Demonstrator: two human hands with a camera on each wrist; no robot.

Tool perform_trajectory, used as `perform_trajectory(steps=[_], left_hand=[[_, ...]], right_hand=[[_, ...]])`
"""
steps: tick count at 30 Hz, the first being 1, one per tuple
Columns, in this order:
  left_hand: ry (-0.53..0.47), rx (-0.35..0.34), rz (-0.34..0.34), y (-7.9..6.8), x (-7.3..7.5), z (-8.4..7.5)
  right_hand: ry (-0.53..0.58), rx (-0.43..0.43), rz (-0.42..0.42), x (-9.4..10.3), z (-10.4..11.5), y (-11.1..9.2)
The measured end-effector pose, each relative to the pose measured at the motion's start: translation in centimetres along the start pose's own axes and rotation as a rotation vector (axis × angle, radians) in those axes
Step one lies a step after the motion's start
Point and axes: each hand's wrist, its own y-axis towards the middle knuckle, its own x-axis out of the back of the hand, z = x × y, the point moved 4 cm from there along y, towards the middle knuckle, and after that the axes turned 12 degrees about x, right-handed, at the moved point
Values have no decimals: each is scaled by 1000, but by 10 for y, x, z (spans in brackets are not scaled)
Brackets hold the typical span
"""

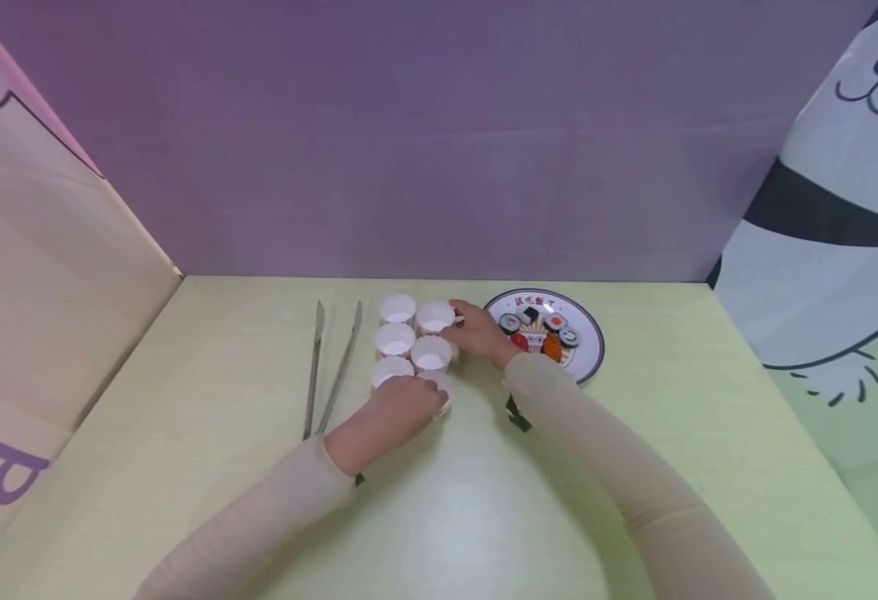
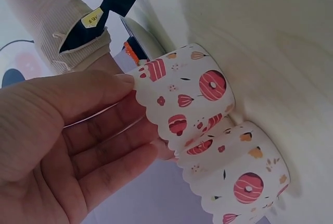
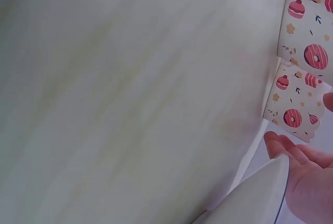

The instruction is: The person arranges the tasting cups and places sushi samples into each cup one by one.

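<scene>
The left hand [image 1: 399, 410] pinches the scalloped rim of a white paper baking cup printed with red doughnuts [image 2: 183, 95], thumb on the outer wall; this cup stands at the near right of the group. The right hand [image 1: 484, 333] holds its thumb and fingers apart at the right side of the far-right white paper cup [image 1: 435, 318]; whether they touch it cannot be told. Six cups in all stand upright in two columns of three, close together. To their right, just beyond the right hand, lies a round white plate with a dark blue rim [image 1: 596, 354], showing sushi shapes. To their left lie long silver metal tongs [image 1: 313, 367], near end hidden by the left sleeve [image 1: 296, 492]. All rest on a pale yellow-green tabletop [image 1: 469, 517].
</scene>
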Motion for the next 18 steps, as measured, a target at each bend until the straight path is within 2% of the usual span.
perform_trajectory(steps=[3,10,18], left_hand=[[3,3,-10,-1,1,1],[-13,2,-120,-3,6,8],[-77,57,-102,-8,12,24]], right_hand=[[20,-4,-11,0,-1,0],[62,21,-23,1,3,-4],[50,59,-55,9,12,-5]])
